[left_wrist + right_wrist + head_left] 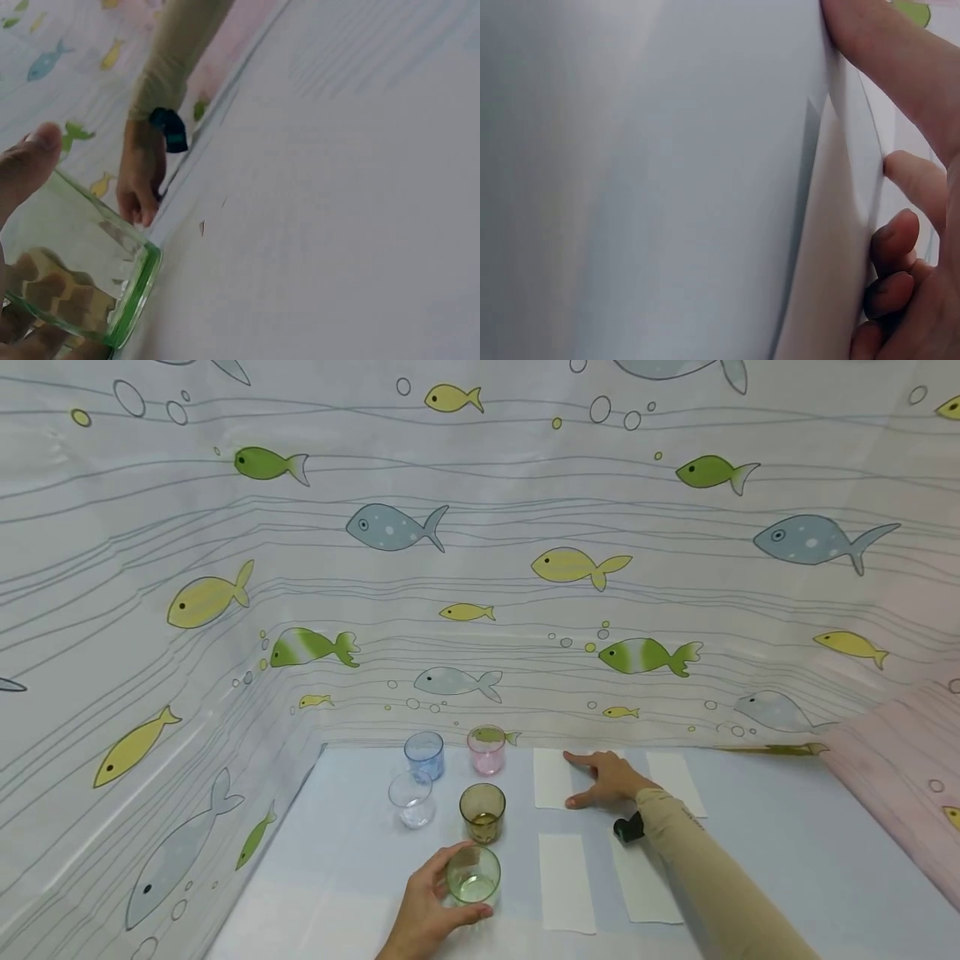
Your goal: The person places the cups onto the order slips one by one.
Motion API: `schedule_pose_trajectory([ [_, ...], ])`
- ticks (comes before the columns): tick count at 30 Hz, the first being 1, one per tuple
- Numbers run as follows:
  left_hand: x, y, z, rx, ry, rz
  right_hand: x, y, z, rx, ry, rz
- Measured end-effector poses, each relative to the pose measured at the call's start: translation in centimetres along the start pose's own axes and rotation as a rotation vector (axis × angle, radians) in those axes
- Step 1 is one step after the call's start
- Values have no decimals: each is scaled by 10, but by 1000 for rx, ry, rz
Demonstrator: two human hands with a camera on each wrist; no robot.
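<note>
With thumb and fingers curled round its sides, my left hand [423,903] holds a light green drinking glass [474,878] near the table's front. The left wrist view shows the green glass [82,255] tilted by the camera angle; whether it touches the table I cannot tell. Just behind stands a brown glass [482,814]. My right hand [613,778] rests at the back right, thumb and index finger stretched out and spread. Their tips touch down by the right edge of a white paper strip [551,781]; the other fingers of the right hand [922,247] are bent.
Further back stand a clear glass [412,806], a blue glass [424,760] and a pink glass [487,756]. More white paper strips [566,885] lie on the right, one partly under the right forearm [712,868]. Fish-patterned cloth [510,635] walls the table [315,860].
</note>
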State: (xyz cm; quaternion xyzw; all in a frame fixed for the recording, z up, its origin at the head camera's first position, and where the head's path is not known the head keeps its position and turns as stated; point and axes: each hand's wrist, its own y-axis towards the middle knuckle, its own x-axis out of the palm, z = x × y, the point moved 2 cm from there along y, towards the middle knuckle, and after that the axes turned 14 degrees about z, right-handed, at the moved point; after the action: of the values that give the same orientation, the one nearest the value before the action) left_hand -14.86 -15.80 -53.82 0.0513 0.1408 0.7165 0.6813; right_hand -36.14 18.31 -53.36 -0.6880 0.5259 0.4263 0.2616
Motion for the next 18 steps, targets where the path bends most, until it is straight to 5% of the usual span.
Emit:
schedule_pose_trajectory([
  [8,-2,7,7,97,-69,-53,-1,0,0,20,38,8],
  [18,0,55,67,143,-125,-90,0,2,0,37,52,-1],
])
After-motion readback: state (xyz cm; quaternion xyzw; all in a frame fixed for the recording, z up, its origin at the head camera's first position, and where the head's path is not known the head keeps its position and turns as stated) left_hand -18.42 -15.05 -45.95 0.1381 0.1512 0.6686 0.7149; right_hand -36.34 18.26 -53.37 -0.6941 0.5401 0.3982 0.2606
